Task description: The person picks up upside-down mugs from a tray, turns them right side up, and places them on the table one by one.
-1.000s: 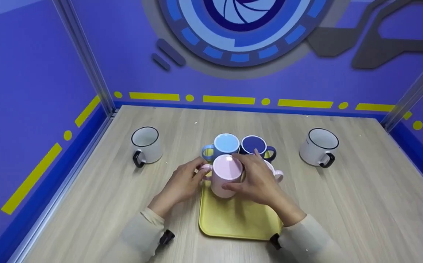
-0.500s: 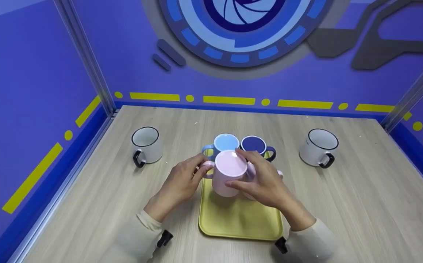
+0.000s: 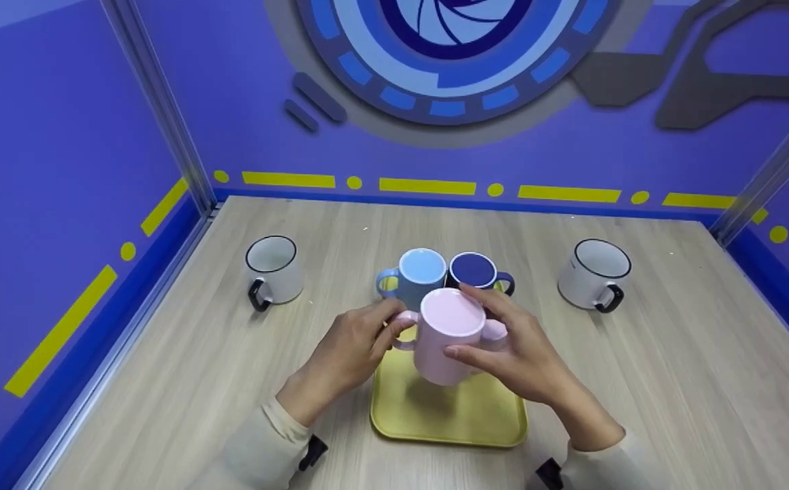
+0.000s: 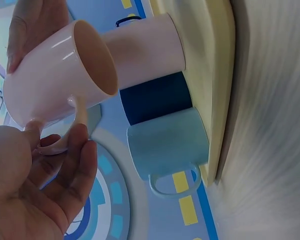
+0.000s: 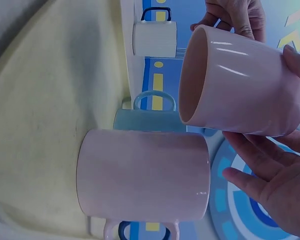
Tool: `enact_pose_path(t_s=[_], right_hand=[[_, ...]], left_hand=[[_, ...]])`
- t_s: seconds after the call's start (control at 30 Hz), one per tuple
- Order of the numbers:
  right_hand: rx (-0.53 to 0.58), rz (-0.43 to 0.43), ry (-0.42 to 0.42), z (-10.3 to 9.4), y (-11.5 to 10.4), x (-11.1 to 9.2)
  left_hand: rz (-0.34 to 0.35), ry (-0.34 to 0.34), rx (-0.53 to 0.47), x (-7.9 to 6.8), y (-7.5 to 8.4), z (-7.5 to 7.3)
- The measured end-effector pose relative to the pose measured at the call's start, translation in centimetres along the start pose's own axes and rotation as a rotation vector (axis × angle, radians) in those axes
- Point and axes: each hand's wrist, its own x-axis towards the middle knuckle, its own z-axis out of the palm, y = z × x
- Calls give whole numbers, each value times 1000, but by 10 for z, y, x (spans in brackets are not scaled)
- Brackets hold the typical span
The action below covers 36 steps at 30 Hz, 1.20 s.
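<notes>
Both hands hold a pink mug (image 3: 438, 357) over the yellow tray (image 3: 448, 425). It is upside down, base up, its mouth facing the tray in both wrist views. My left hand (image 3: 346, 354) pinches the handle between thumb and fingers. My right hand (image 3: 530, 354) grips the body from the other side, thumb in front and fingers behind. A second pink mug (image 5: 143, 175) stands on the tray, mostly hidden in the head view by the held mug and right hand. At the tray's far end, a light blue mug (image 3: 422, 269) and a dark blue mug (image 3: 474, 270) stand side by side.
White mugs with black rims and handles stand on the wooden table, one to the left (image 3: 274, 272) and one to the right (image 3: 595, 275). A blue patterned wall (image 3: 394, 160) borders the table's far edge; metal posts rise at its far corners.
The held pink mug has moved right and a little nearer, with both hands following, and now covers more of the second pink mug. The other mugs and the tray have stayed put.
</notes>
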Motion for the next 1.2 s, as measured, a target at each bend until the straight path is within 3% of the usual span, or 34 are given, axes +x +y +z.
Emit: enact_pose_path(t_s=[0.3, 0.57, 1.2], right_hand=[[5, 0, 33, -7, 2, -13], [21, 7, 45, -9, 4, -21], [59, 25, 44, -10, 3, -28]], left_hand=[[60, 6, 46, 0, 9, 8], [81, 10, 27, -2, 13, 14], [57, -9, -33, -5, 19, 17]])
